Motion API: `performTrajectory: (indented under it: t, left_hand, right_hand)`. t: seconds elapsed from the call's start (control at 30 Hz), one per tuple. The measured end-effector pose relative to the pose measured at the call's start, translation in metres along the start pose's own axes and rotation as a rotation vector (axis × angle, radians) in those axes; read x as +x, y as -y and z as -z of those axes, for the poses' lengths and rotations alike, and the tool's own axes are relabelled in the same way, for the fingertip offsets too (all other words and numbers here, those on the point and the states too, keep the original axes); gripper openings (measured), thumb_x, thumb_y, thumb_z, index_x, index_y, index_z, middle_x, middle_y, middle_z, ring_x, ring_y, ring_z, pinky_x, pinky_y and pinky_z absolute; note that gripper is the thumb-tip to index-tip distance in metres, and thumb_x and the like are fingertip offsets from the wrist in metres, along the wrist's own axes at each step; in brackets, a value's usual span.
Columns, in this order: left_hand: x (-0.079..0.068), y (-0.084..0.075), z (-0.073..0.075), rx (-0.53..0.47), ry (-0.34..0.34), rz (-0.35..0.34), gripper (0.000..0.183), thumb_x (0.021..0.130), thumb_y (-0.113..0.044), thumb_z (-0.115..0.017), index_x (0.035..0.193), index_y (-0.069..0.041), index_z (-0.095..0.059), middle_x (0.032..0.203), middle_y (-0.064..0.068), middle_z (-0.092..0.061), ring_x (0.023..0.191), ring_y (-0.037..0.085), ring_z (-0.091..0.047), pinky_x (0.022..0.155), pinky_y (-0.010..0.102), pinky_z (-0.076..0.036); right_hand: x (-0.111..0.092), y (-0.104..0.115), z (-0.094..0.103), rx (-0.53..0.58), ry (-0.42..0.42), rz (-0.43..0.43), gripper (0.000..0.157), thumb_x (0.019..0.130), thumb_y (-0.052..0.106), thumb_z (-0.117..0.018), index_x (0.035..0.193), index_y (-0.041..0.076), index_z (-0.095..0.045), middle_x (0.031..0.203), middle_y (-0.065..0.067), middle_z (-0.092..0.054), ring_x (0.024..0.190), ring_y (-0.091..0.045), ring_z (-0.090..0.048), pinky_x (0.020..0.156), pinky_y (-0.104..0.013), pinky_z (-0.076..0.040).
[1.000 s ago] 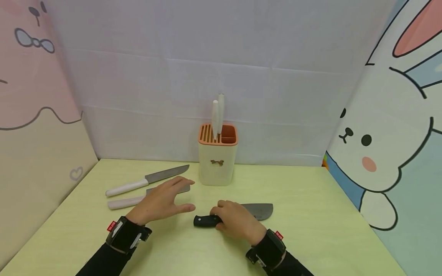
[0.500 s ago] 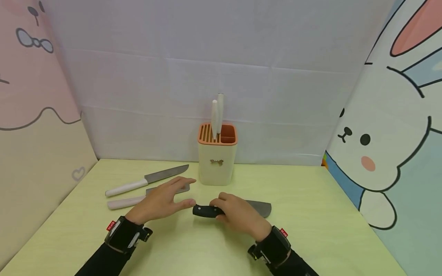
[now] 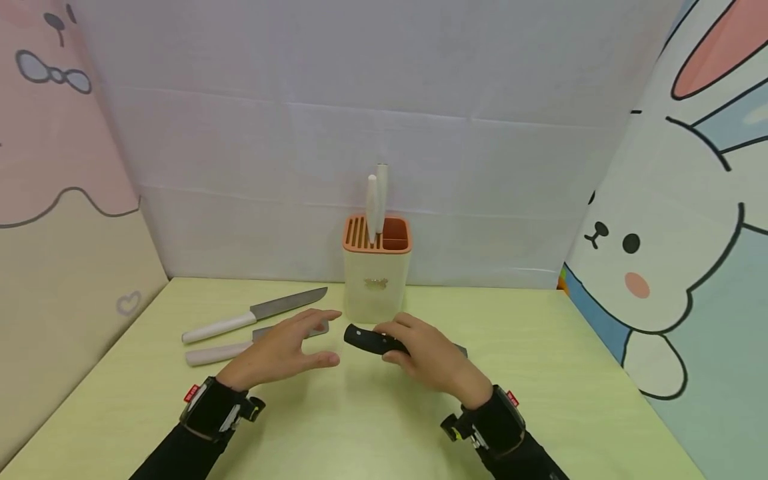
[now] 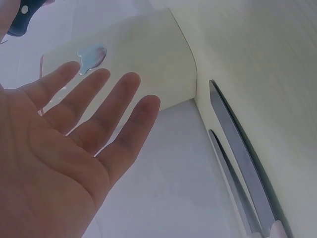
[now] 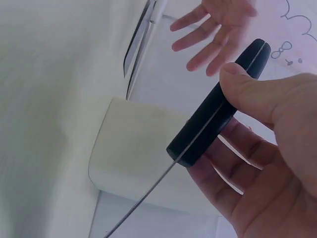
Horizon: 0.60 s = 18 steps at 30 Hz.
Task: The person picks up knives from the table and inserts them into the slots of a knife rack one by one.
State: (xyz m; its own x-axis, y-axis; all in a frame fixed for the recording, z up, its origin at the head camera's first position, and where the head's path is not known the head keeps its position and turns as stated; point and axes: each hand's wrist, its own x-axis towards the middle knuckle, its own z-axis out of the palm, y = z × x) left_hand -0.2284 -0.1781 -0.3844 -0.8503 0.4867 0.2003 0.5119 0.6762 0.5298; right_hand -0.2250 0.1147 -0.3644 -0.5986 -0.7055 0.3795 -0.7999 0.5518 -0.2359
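Raised over the table, my right hand (image 3: 429, 353) grips the black handle (image 5: 218, 106) of a kitchen knife (image 3: 372, 340). Most of its blade is hidden behind that hand in the head view; the right wrist view shows the blade edge-on. My left hand (image 3: 282, 350) hovers with fingers spread, holding nothing, as the left wrist view confirms. Beneath and behind it lie two white-handled knives: the farther knife (image 3: 219, 328) and the nearer knife (image 3: 219, 354), whose blade is partly covered by the left hand. Beyond both hands stands a cream knife holder (image 3: 375, 293) with an orange slotted top.
Two white handles (image 3: 381, 200) stick up from the holder's slots. A white backdrop (image 3: 270, 147) rises behind the table (image 3: 540, 400). Printed cartoon panels border the left and right sides.
My right hand has lifted the black-handled knife off the table and carried it toward the holder, its handle end tilting upward. The left hand has hardly moved.
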Motion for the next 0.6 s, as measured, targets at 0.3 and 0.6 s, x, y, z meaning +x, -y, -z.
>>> performTrajectory:
  t: [0.3, 0.6]
  left_hand:
    - [-0.001, -0.002, 0.000, -0.017, -0.002, -0.007, 0.073, 0.079, -0.059, -0.070, 0.141, -0.042, -0.036, 0.133, -0.018, -0.045, 0.114, 0.008, -0.051, 0.087, 0.042, -0.047]
    - [0.000, 0.000, -0.002, -0.014, 0.002, -0.012, 0.074, 0.078, -0.060, -0.069, 0.141, -0.042, -0.035, 0.133, -0.018, -0.045, 0.116, 0.014, -0.052, 0.088, 0.042, -0.047]
  right_hand:
    - [0.001, -0.002, 0.010, 0.081, -0.164, 0.032, 0.040, 0.088, 0.020, -0.071, 0.125, 0.015, -0.057, 0.102, 0.004, -0.054, 0.085, -0.006, -0.049, 0.072, -0.026, -0.048]
    - [0.001, -0.004, 0.017, 0.165, -0.272, 0.032, 0.039, 0.089, 0.020, -0.070, 0.125, 0.014, -0.057, 0.102, 0.004, -0.056, 0.085, -0.007, -0.051, 0.068, -0.029, -0.050]
